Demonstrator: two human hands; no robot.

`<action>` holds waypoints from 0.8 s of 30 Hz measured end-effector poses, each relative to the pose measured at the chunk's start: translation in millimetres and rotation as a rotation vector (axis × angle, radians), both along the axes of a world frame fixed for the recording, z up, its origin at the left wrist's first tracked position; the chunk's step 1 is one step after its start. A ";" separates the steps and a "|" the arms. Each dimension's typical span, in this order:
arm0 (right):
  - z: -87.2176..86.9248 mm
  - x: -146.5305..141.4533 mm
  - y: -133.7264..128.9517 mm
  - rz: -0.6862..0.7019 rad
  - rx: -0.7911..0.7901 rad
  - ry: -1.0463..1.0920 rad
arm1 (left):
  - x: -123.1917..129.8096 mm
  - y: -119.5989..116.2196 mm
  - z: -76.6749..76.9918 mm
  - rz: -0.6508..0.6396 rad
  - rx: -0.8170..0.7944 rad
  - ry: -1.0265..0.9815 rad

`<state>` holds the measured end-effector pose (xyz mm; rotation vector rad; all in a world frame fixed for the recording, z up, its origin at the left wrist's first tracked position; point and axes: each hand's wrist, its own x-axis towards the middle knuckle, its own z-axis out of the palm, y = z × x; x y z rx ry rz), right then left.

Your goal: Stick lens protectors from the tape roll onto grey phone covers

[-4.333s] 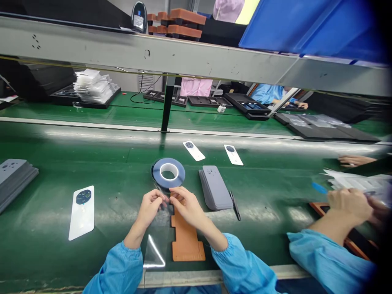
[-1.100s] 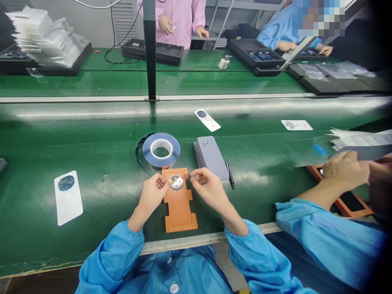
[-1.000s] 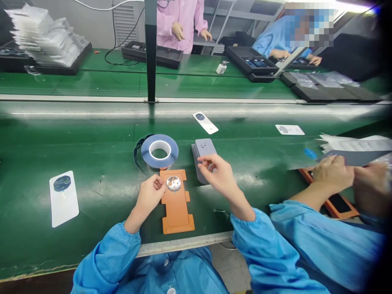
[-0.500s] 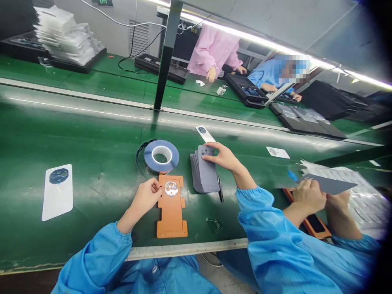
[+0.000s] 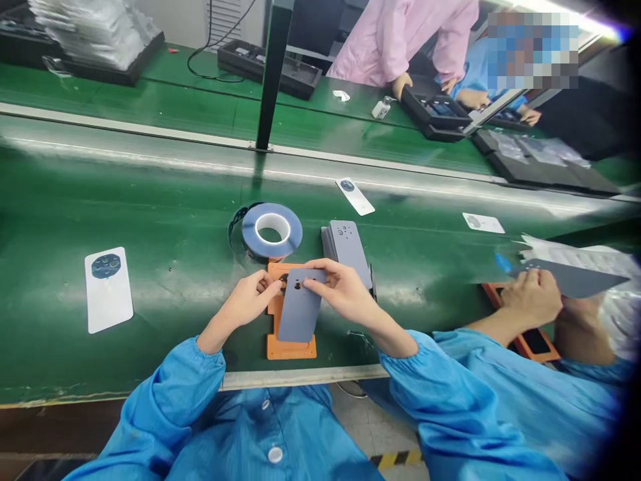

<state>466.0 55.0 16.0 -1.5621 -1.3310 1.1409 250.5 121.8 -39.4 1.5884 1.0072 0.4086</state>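
My right hand (image 5: 348, 294) grips a thin grey phone back cover (image 5: 300, 317) with camera holes by its upper end. It is over the orange jig (image 5: 291, 351) and hides much of it. Close by the cover's upper left, my left hand (image 5: 250, 300) is closed in a pinch at the jig's edge. Something dark shows at its fingertips, too small to make out. Behind the jig lies a roll of blue tape (image 5: 248, 234) with a white core. A stack of grey phone back covers (image 5: 356, 250) lies to the right, beyond my right hand.
White phone-shaped cards with camera prints lie at left (image 5: 109, 304), behind (image 5: 356, 197) and far right (image 5: 485, 223). At right, a co-worker's hand (image 5: 533, 294) holds a grey cover (image 5: 581, 277) near another orange jig (image 5: 543, 354). A dark post (image 5: 273, 80) rises behind.
My right hand has taken a grey cover off the stack and brought it left over the orange jig. My left hand stays pinched by the jig. The view has tipped downward.
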 end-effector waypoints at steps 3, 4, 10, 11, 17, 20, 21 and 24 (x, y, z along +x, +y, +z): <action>-15.1 -6.0 1.3 0.036 0.015 0.002 | -3.5 1.3 5.6 -0.043 -0.017 -0.033; -17.1 -5.4 1.1 0.046 0.026 -0.013 | -4.5 1.5 6.5 -0.059 -0.025 -0.039; -28.1 1.8 1.3 0.145 0.187 -0.256 | -4.8 0.7 -1.1 -0.105 0.013 0.035; -32.5 1.7 1.6 0.164 0.228 -0.327 | -3.8 0.2 -3.6 -0.104 0.049 0.054; -65.1 -11.7 -11.1 0.228 0.379 -0.808 | 2.0 -2.1 -9.4 -0.122 0.258 0.129; -71.9 -23.7 -24.7 0.285 0.359 -0.910 | 2.7 -2.5 -7.2 -0.123 0.254 0.120; -72.0 -27.3 -28.0 0.299 0.343 -0.919 | 2.7 -2.5 -6.7 -0.123 0.253 0.119; -69.0 -34.0 -31.0 0.277 0.272 -0.914 | 2.7 -2.5 -7.6 -0.132 0.247 0.111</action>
